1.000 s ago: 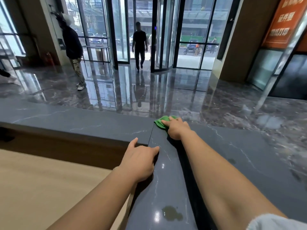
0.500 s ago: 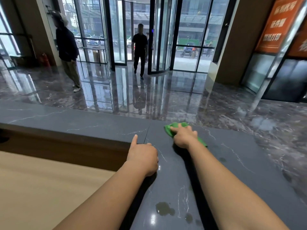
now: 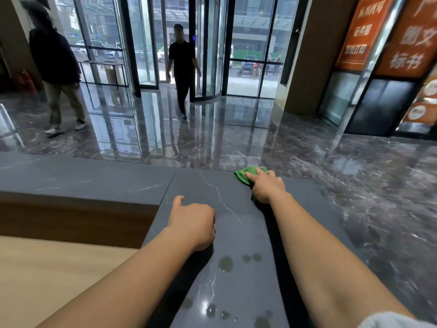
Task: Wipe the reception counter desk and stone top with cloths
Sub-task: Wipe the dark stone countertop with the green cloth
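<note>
Cloth (image 3: 244, 177): green, crumpled, at far edge of stone top (image 3: 236, 235). Mostly under right hand (image 3: 267, 188), so long axis unclear. Right hand presses it, fingers laid flat. Left hand (image 3: 194, 223) fisted on top, thumb out, holding nothing. Wet spots (image 3: 225, 263) nearer.

Daylight through glass doors (image 3: 246, 55), glare on polished floor (image 3: 236, 138), blurred, bowed edges

My left hand (image 3: 192, 223) rests fisted, fingers curled under, thumb pointing forward; my right hand (image 3: 267, 189), stretched farther ahead, presses down with fingers nearly flat.
</note>
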{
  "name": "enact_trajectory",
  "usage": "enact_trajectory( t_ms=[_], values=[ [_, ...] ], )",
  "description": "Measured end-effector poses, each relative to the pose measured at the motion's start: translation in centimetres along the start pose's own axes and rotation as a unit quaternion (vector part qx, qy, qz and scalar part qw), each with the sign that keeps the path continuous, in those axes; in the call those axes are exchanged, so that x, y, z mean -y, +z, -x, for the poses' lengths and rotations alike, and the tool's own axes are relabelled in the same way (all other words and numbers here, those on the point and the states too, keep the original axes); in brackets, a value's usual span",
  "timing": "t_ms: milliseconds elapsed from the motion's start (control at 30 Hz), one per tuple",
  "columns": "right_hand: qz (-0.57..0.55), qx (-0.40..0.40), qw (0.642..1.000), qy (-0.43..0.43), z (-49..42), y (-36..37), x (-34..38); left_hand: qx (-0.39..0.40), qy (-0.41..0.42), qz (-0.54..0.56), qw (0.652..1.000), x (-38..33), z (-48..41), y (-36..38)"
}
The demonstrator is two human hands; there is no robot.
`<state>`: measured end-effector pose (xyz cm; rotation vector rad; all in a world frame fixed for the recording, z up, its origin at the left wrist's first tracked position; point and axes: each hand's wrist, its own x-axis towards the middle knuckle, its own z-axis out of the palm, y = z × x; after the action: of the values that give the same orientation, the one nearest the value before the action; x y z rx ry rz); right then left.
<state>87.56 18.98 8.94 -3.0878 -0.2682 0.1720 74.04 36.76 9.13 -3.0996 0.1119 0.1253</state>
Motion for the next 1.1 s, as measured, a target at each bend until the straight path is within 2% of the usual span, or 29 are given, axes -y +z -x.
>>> enact_trajectory(
  t_ms=[167, 333, 433, 667, 767, 900, 1100],
  values=[
    [-0.005, -0.007, 0.988, 0.152, 1.3, -0.5, -8.5, 0.038, 0.001, -0.024, 0.999, 0.0, 0.0, 0.3],
    [-0.025, -0.006, 0.979, 0.202, 1.9, -0.4, -8.5, 0.068, -0.002, -0.018, 0.997, -0.1, 0.5, -0.2],
    [-0.028, -0.007, 0.985, 0.167, 2.2, -0.2, -5.4, 0.071, -0.005, -0.012, 0.997, -0.1, 0.6, -0.3],
    [-0.026, 0.009, 0.999, -0.046, 4.2, 0.7, 5.0, 0.08, -0.011, -0.014, 0.997, -0.3, 0.6, -0.3],
    [-0.014, 0.02, 0.995, -0.093, 5.0, 0.7, 5.5, 0.084, -0.014, -0.017, 0.996, -0.5, 0.3, -0.5],
    [-0.009, 0.0, 0.998, -0.066, 5.0, 1.1, 1.6, 0.09, -0.018, -0.013, 0.996, -0.6, 0.3, -0.7],
    [-0.013, -0.019, 0.997, 0.077, 6.6, 1.3, -6.3, 0.092, -0.017, -0.014, 0.995, -0.6, 0.5, -0.7]
  ],
)
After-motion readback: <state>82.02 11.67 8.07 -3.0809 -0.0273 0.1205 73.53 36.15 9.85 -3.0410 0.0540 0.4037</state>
